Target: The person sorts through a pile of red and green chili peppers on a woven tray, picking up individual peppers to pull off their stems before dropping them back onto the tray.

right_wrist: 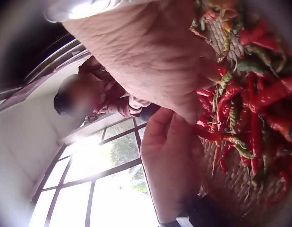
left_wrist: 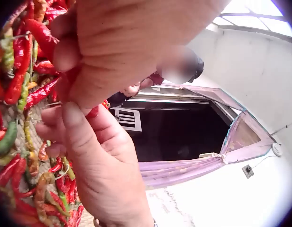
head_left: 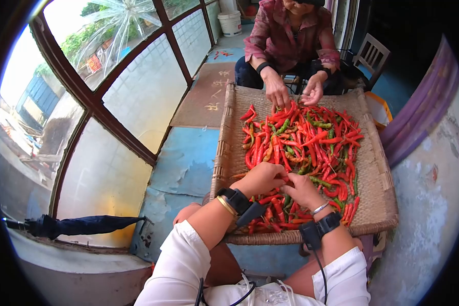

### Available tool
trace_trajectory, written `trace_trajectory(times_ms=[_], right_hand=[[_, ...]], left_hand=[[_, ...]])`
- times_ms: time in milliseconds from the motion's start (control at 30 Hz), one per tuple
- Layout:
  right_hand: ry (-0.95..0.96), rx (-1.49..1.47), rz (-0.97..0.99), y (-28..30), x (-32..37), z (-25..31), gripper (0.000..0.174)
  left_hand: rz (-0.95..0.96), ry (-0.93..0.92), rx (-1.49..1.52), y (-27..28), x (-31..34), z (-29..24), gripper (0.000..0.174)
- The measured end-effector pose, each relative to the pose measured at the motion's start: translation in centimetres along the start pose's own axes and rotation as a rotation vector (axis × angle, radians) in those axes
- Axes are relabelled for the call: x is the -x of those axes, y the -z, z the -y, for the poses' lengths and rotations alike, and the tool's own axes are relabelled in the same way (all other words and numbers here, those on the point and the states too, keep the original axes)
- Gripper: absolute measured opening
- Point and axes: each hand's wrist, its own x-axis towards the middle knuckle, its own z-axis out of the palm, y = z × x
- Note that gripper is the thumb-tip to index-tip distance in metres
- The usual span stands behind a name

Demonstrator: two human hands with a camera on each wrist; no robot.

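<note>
Red and green chili peppers (head_left: 316,140) lie heaped on a woven tray (head_left: 375,188). Over the near part of the heap, my left hand (head_left: 262,179) and right hand (head_left: 303,192) meet at the fingertips. In the left wrist view, a red pepper (left_wrist: 42,38) runs under the curled fingers of my left hand (left_wrist: 122,52); thumb and fingers of my right hand (left_wrist: 101,165) pinch around its lower part. The right wrist view has my right hand (right_wrist: 146,56) above my left hand (right_wrist: 169,161), the pepper between them hidden.
Across the tray, another person (head_left: 293,41) has both hands at the peppers' far edge. A paned window (head_left: 137,81) and a folded umbrella (head_left: 92,226) are at the left. A white chair (head_left: 372,55), a purple curtain (head_left: 418,115) and a wall stand at the right.
</note>
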Motion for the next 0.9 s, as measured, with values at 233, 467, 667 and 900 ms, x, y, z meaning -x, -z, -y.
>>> trace_trajectory(times_ms=[233,467,667,900], right_hand=[[-0.238,-0.705,0.059,1.1,0.0,1.4,0.02],[-0.279,-0.592,-0.057,1.3,-0.1,0.3,0.012],[-0.108,-1.212,-0.348,5.8,-1.2,-2.2,0.022],[-0.388,-1.048,-0.254,4.8,-1.7,-3.3,0.035]], left_hand=[[-0.066,-0.028,-0.016,-0.4,-0.2,-0.1,0.026],[-0.097,0.02,-0.084,-0.2,-0.2,-0.3,0.03],[-0.076,0.191,-0.358,0.6,-0.7,2.2,0.03],[0.208,0.194,-0.564,-0.7,-0.7,3.3,0.036]])
